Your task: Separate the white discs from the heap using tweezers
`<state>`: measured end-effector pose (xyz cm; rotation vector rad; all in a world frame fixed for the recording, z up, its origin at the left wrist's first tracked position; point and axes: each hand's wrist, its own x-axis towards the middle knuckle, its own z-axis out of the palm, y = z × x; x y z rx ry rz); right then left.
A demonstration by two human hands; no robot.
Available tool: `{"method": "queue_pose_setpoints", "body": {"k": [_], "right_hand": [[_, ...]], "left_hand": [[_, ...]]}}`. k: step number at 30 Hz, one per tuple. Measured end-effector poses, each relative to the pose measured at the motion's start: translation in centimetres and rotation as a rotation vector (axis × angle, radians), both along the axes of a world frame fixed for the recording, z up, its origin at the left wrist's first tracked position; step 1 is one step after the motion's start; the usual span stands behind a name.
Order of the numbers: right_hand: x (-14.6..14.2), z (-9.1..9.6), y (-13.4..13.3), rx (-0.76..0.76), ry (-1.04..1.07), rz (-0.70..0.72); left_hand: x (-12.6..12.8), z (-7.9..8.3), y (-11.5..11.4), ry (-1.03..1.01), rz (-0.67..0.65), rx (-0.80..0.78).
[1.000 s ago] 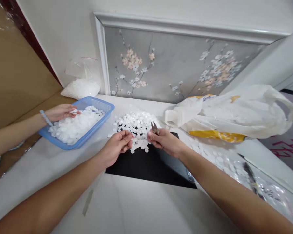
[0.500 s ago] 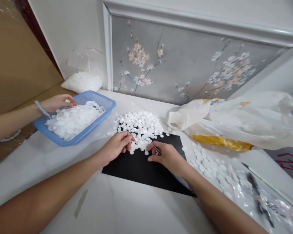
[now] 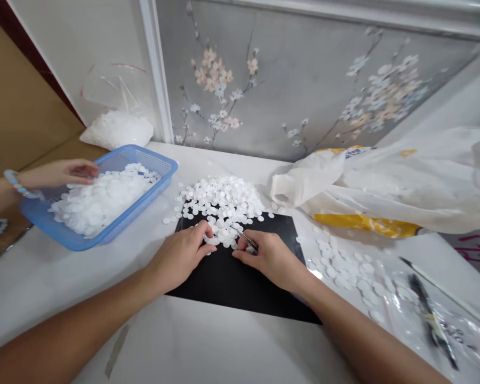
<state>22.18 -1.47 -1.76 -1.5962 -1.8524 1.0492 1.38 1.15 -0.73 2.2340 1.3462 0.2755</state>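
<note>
My right hand (image 3: 270, 253) grips metal tweezers (image 3: 245, 238), their tips pointing up and left into a heap of small white discs (image 3: 224, 197). The discs lie partly on a black sheet (image 3: 232, 282) and partly on the white table behind it. At the heap's near left edge is my left hand (image 3: 180, 253), its fingers curled and its thumb apart from the index finger. White discs show in that gap; I see nothing held there.
At left, another person's hand (image 3: 74, 173) with a beaded bracelet rests over discs in a blue basket (image 3: 122, 234). Behind stands a clear bag (image 3: 118, 128) of white pieces. A white plastic bag (image 3: 384, 186), loose discs (image 3: 340, 266) and a black pen-like tool (image 3: 432, 320) lie right.
My left thumb has moved away from the index finger. The tweezers now reach further out of my right hand, toward the discs. The other person's hand has shifted left over the basket; the view has tilted slightly.
</note>
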Motion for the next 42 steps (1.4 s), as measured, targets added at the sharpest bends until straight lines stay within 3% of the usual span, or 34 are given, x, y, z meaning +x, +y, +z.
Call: {"method": "queue_pose_setpoints", "body": {"k": [5,9,13,16,20,28,32,37,40,42], "right_hand": [[0.9,-0.6,0.8,-0.046,0.211,-0.085],[0.1,-0.9,0.7,0.043,0.052,-0.124],[-0.7,-0.8,0.4,0.198,-0.089,-0.062],[-0.7,-0.7,0.4,0.204,-0.116,-0.056],[-0.2,-0.6,0.7,0.102,-0.025,-0.106],[0.2,-0.2,0.6,-0.314,0.62,-0.097],[0.3,0.0,0.6,-0.331,0.689,-0.14],[0.4,-0.1,0.8,-0.332,0.679,-0.096],[0.5,-0.4,0.9,-0.297,0.622,-0.115],[0.5,-0.6,0.8,-0.158,0.47,-0.152]], "left_hand": [[0.0,-0.3,0.1,0.012,-0.05,0.038],[0.1,-0.1,0.2,-0.131,-0.004,0.007],[0.1,0.0,0.4,-0.379,0.115,-0.201],[0.0,0.0,0.4,-0.56,0.157,-0.453],[0.1,0.2,0.3,-0.672,0.224,-0.655],[0.3,0.6,0.5,-0.836,0.273,-0.782],[0.2,0.8,0.7,-0.899,0.279,-0.76],[0.0,0.5,0.7,-0.829,0.241,-0.656],[-0.1,0.2,0.6,-0.648,0.193,-0.429],[0.0,0.0,0.4,-0.455,0.147,-0.187]]}}
